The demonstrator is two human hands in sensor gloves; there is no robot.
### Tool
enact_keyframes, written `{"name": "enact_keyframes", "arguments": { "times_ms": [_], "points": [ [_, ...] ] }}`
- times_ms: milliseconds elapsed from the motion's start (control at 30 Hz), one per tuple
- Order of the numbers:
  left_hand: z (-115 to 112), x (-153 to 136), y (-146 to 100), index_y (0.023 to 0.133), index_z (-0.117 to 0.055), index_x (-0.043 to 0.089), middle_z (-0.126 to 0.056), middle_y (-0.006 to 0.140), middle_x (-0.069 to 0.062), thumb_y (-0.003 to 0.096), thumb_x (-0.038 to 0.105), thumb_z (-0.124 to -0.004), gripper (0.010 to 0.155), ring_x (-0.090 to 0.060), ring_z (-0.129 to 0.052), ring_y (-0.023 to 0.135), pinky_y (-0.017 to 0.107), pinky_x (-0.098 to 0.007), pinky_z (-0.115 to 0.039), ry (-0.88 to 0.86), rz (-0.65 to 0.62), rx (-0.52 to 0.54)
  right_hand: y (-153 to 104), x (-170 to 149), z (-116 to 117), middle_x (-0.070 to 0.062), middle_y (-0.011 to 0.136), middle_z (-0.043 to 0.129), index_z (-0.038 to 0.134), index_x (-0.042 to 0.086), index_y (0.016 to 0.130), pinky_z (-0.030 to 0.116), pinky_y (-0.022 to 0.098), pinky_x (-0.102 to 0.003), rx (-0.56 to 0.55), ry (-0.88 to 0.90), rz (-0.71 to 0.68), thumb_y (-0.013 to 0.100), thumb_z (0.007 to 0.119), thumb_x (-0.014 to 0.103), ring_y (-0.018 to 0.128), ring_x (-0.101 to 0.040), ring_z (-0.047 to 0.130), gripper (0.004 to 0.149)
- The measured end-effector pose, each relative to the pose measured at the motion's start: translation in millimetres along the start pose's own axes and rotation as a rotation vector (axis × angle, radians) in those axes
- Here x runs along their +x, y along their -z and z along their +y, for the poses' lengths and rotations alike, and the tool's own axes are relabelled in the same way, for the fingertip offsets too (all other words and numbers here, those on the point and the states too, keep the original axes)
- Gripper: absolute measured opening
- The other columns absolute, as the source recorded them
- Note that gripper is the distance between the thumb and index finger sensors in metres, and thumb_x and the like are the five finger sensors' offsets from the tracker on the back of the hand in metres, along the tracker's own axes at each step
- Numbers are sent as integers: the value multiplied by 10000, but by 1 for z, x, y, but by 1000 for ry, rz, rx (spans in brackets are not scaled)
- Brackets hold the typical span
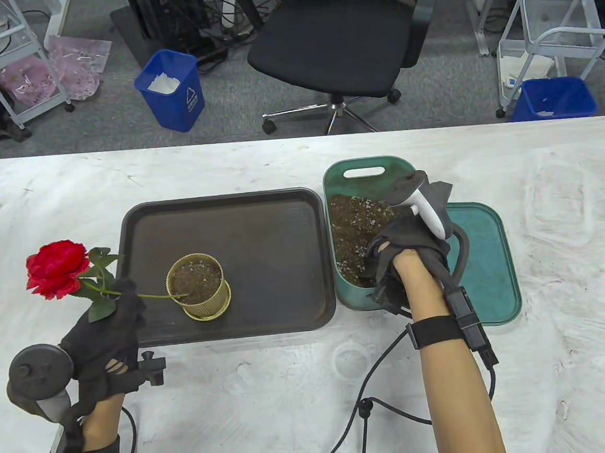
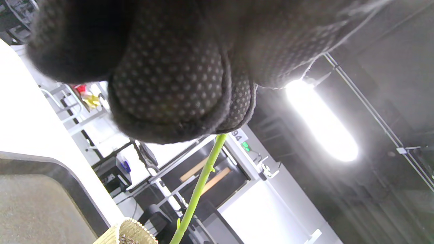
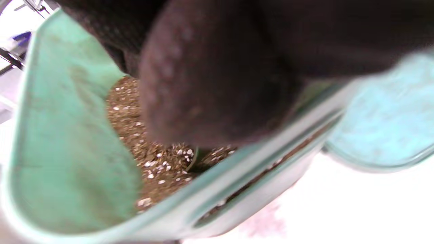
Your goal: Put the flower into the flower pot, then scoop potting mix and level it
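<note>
Flower (image 1: 57, 269) first: it is a red rose with green leaves, and it leans far to the left. Its thin green stem (image 2: 198, 189) runs down to the right, and the tip pokes into the soil in the flower pot (image 1: 198, 287). The left hand (image 1: 104, 336) pinches the stem, with the fingers (image 2: 169, 84) curled tight round it. The gold pot has ribs on its side and stands in the black tray (image 1: 227, 266), near the front. It already has some brown soil in it.

Just right of the tray is a green tub (image 1: 354, 180) full of potting mix (image 1: 352, 222) with small white bits. The right hand (image 1: 404, 260) is down inside the tub, over the mix. I cannot tell if its fingers are curled or holding something. A green lid (image 1: 486, 264) lies flat beside the tub, on the white table (image 1: 295, 394).
</note>
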State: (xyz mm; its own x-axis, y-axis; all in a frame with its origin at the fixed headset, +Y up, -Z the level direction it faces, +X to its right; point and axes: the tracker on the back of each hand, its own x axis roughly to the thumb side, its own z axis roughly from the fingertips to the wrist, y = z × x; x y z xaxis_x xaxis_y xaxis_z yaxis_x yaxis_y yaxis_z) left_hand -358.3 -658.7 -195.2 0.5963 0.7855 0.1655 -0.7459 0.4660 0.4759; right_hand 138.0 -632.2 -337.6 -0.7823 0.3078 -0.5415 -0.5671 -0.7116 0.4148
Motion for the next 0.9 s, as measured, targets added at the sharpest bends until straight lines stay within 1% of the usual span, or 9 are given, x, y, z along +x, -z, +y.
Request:
{"name": "enact_keyframes", "arguments": {
  "times_ms": [267,467,700,900],
  "points": [
    [0,0,0,761,-952,217,-1074,556,29,421,448,-886,417,-137,-1135,222,241,-319,-965,-1,-2,-1,9,-9,2,-160,484,1025,797,-29,823,938,-23,-292,61,173,-4,427,800,331,100,-193,1068,536],
    [0,0,0,761,-952,215,-1074,555,32,422,447,-886,416,-137,-1135,223,241,-320,-964,-1,1,0,19,-15,8,-171,501,1019,785,-35,830,944,-10,-298,79,293,-6,428,798,323,114,-207,1074,539],
    [0,0,0,760,-953,215,-1074,554,28,421,447,-886,417,-136,-1135,222,239,-319,-964,1,-1,-1,24,-14,13,-171,547,1005,756,-24,855,947,29,-310,94,336,-19,420,787,314,162,-224,1073,552],
    [-1,1,0,760,-953,215,-1075,554,27,420,447,-887,417,-137,-1135,221,239,-320,-964,-1,0,-1,27,-22,16,-159,591,992,731,-3,876,953,62,-324,99,451,-48,413,770,297,203,-242,1074,553]
  ]
}}
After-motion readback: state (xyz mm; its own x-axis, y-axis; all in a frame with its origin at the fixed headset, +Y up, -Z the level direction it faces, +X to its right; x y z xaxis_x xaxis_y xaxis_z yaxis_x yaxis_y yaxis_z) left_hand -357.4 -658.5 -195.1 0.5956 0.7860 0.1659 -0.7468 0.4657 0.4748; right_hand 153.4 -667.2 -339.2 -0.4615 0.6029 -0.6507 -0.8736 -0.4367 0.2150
